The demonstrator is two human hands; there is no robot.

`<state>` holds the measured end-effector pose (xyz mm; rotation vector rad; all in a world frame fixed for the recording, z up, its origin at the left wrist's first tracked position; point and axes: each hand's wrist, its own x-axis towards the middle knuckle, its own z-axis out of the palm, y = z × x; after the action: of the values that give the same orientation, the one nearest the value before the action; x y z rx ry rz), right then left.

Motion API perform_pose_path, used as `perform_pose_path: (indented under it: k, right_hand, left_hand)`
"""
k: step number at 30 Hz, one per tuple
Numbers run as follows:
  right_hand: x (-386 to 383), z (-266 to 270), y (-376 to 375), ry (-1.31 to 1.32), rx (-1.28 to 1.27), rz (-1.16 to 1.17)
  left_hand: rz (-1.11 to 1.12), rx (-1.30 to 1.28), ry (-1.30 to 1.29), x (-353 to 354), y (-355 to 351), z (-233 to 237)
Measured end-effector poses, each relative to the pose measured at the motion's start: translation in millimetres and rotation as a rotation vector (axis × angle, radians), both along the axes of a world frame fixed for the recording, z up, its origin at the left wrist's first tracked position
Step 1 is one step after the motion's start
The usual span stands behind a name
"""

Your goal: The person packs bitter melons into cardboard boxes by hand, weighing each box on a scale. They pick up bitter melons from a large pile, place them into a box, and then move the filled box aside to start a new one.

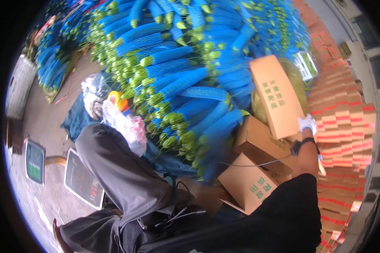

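My right hand [308, 124], in a white glove, is closed on the near edge of a tan cardboard box [278, 95] with green printed characters. This box is tilted and rests against other boxes and a yellowish-green sack [297, 80]. Below it sit another cardboard box [261, 137] and an opened box [248, 181], also with green print. A dark strap or device [299, 146] is around my right wrist, and a thin grey cord [257, 164] runs left from it. My left hand does not show.
A big heap of blue net-wrapped produce [177, 80] with green ends fills the top. Stacked cartons with red bands [340, 122] line the right. Plastic bags [124, 126] lie by my knee [99, 139]. Two dark panels [83, 179] are on the floor at left.
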<state>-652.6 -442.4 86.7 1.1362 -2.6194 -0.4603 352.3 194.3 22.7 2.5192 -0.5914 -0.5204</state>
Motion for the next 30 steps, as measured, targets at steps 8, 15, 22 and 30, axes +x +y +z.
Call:
perform_pose_path:
  k: [8, 15, 22, 30]
  right_hand:
    - [-68, -43, -31, -0.802, 0.061, 0.305]
    - [4, -91, -62, -0.67, -0.216, 0.572]
    - [91, 18, 11, -0.955, -0.547, 0.649]
    - [354, 94, 24, -0.872, -0.514, 1.252]
  left_hand:
    - [0.212, -0.189, 0.261, -25, -6, 22]
    - [0.2, -0.271, 0.199, -45, -33, 34]
    - [0.165, -0.203, 0.26, -15, -3, 5]
    - [-0.507, -0.141, 0.076, -87, -152, 54]
